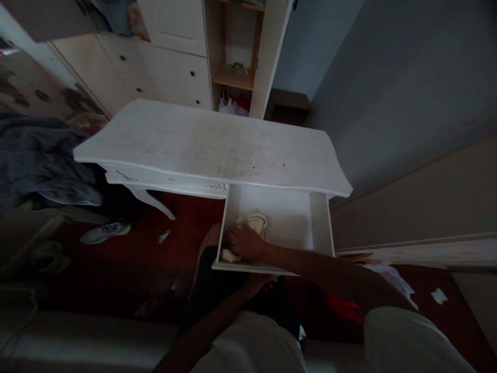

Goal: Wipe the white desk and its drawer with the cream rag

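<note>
A white drawer (289, 207) is pulled out from the right side of a white desk (171, 134). Inside it, at the left, my right hand (246, 242) is closed on a crumpled cream cloth (257, 221), pressing it to the drawer's left part. A bit of the same cloth shows below my fingers at the front corner. Under the drawer's front edge, over my lap, is my left hand (258, 285), its fingers loosely stretched and partly in shadow; I see nothing in it.
Behind the desk stand white cabinets (171, 70) with an open shelf section (233, 77). A grey blanket (42, 160) lies at the left. On the red floor are a sneaker (104, 233) and a white scrap (438, 296). A grey wall (407, 103) borders the right side.
</note>
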`<state>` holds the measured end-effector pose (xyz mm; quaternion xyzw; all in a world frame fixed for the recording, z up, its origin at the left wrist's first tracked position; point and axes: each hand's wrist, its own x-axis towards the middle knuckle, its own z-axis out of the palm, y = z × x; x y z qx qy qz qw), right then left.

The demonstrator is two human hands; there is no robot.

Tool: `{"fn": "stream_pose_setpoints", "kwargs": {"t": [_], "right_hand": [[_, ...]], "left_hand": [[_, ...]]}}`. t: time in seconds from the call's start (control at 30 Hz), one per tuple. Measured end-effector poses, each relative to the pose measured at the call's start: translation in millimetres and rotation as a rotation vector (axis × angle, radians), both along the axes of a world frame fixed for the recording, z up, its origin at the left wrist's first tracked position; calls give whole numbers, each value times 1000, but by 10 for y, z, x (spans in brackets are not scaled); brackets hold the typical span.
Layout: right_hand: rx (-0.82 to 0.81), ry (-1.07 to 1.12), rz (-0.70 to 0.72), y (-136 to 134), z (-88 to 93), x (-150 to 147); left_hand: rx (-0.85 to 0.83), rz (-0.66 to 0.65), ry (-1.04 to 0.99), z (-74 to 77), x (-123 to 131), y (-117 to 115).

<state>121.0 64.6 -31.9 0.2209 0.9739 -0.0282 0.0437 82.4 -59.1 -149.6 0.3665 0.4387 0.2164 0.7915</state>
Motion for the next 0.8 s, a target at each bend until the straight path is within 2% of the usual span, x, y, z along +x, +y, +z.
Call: {"fn": "stream_pose_setpoints", "kwargs": {"t": [0.17,0.3,0.4,0.63,0.8], "right_hand": [[115,-2,-286,142,-2,-12],[159,-51,-592,383,76,-52],[167,-69,-746,552,151,-40],[181,-90,-952,775,237,256],[180,-134,-964,732,246,544]], "left_hand": [[-14,-17,33,-46,8,4],[-22,-4,40,-102,24,7],[-13,8,28,-91,18,13],[24,2,-3,-11,4,41],[15,21,-24,-52,19,39]]}}
